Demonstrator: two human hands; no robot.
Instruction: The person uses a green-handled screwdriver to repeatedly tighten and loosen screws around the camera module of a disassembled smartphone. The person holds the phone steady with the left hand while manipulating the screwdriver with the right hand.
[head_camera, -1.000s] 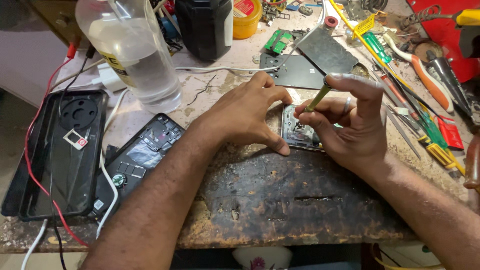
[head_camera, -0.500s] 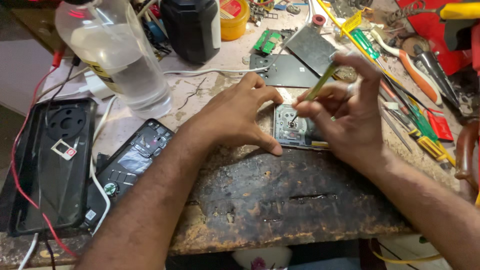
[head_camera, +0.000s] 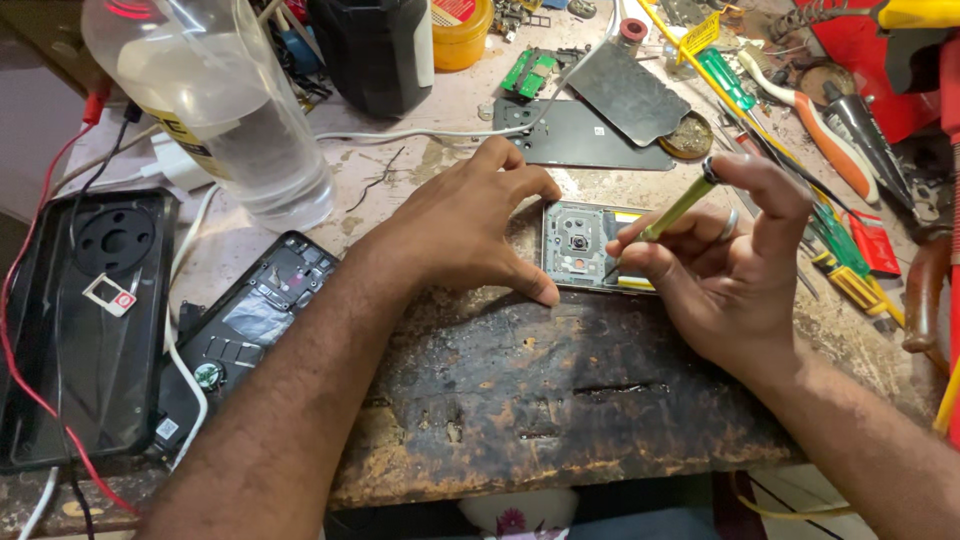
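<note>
An opened phone (head_camera: 580, 243) with its inner boards bare lies on the worn wooden bench (head_camera: 520, 400). My left hand (head_camera: 470, 225) rests on the phone's left edge, with the fingers pressing it down. My right hand (head_camera: 725, 265) holds a thin yellow-green screwdriver (head_camera: 672, 212) between thumb and fingers. Its tip touches the phone's right half. A ring sits on one finger of that hand.
A clear plastic bottle (head_camera: 215, 110) stands at the back left. A phone back cover (head_camera: 85, 320) and a stripped phone frame (head_camera: 245, 325) lie at the left, among red and white wires. Dark back panels (head_camera: 580, 130), a black container (head_camera: 375, 50) and several hand tools (head_camera: 820, 180) crowd the back and right.
The view has shifted slightly. My right hand has tilted the screwdriver and moved its tip a little on the phone. My left hand stays pressed on the phone.
</note>
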